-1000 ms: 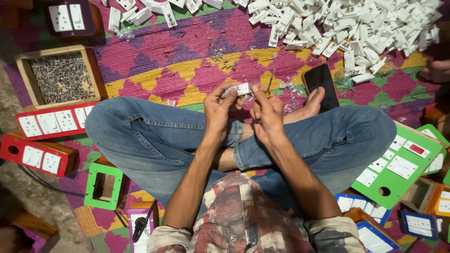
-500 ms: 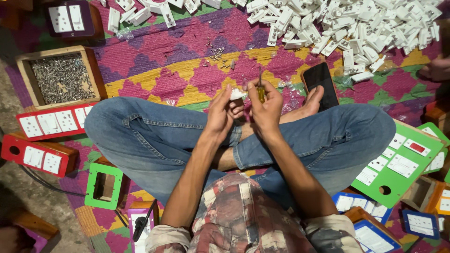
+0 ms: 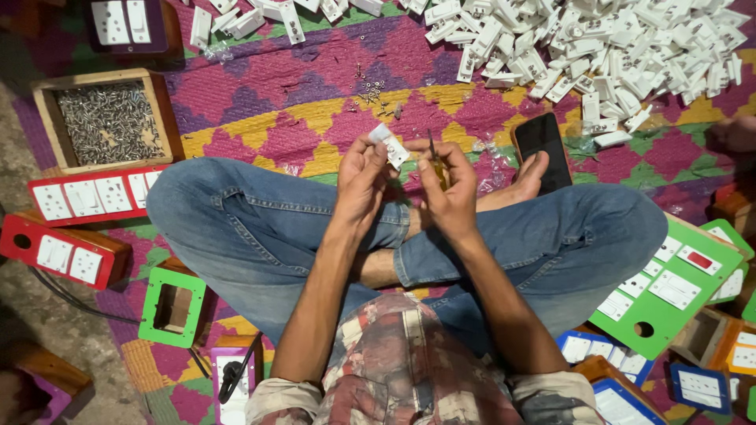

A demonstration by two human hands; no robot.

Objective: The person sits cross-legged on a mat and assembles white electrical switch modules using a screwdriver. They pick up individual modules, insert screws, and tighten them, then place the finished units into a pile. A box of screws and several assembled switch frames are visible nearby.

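Spread over a zigzag mat, your crossed legs steady both hands: your left hand pinches a white switch part upright while your right hand grips a screwdriver beside it.

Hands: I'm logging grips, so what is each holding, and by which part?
Left hand pinches a white switch part by its lower end. Right hand grips a thin screwdriver by its handle, shaft up.
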